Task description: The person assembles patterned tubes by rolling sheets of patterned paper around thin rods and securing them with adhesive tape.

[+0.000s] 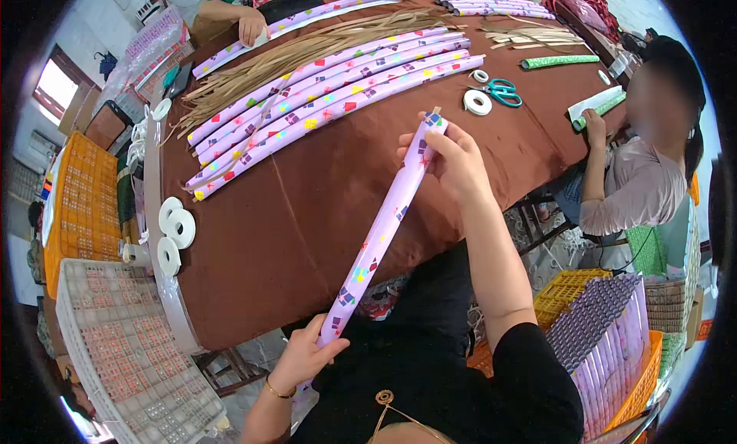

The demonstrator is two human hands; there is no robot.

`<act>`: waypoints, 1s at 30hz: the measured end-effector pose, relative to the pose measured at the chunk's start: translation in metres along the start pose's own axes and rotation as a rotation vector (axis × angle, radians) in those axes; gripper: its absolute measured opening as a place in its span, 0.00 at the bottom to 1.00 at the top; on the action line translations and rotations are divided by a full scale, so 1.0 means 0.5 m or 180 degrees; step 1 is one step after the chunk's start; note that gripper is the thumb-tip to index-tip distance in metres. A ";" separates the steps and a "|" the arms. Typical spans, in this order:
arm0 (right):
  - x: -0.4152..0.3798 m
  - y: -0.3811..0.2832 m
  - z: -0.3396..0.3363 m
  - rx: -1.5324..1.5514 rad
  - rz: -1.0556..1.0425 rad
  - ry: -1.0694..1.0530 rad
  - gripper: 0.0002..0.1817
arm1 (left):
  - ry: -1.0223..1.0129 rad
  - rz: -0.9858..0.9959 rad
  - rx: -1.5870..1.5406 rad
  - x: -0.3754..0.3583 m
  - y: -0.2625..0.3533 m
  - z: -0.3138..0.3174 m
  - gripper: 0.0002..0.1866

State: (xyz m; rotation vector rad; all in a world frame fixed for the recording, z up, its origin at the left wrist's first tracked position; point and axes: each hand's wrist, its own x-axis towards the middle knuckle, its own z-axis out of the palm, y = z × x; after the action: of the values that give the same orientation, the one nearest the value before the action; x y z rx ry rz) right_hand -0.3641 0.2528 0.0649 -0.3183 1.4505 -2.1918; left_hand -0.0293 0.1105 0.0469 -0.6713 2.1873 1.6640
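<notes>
A lilac roll of wrapping paper (376, 244) printed with small coloured presents slants across my lap and the table's near edge. Around its lower end my left hand (309, 356) is closed. My right hand (454, 158) grips the upper end, thumb on top, and a short brown strip sticks out of the tube there. Beyond it on the table lie several matching lilac rolls (338, 104) side by side. A long bundle of flat brown paper strips (253, 74) lies behind them, with a loose strip crossing the rolls.
The brown-covered table (261, 267) holds white tape rolls (178, 227) at left, tape (477, 102) and teal scissors (504, 92) at right. A co-worker (645, 167) on the right handles green paper (603, 108); another's hands (252, 25) are opposite. Crates (115, 352) flank me.
</notes>
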 end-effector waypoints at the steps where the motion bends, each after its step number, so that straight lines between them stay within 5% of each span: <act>1: 0.003 0.003 -0.006 0.0023 0.0090 -0.0070 0.20 | 0.0002 -0.0037 -0.0010 0.003 0.004 -0.001 0.18; 15: -0.084 0.095 0.058 0.0244 0.0848 -0.0589 0.33 | 0.0102 -0.0077 0.0050 0.035 0.025 -0.024 0.23; 30: -0.107 0.110 0.075 0.0279 0.0830 -0.0754 0.44 | 0.0209 0.0152 0.0170 0.048 0.026 -0.028 0.23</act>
State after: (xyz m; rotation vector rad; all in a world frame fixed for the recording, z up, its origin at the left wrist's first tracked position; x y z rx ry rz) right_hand -0.2871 0.2333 0.0341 -0.3260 1.1921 -1.9299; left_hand -0.0561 0.0956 0.0491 -0.6732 2.3020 1.6220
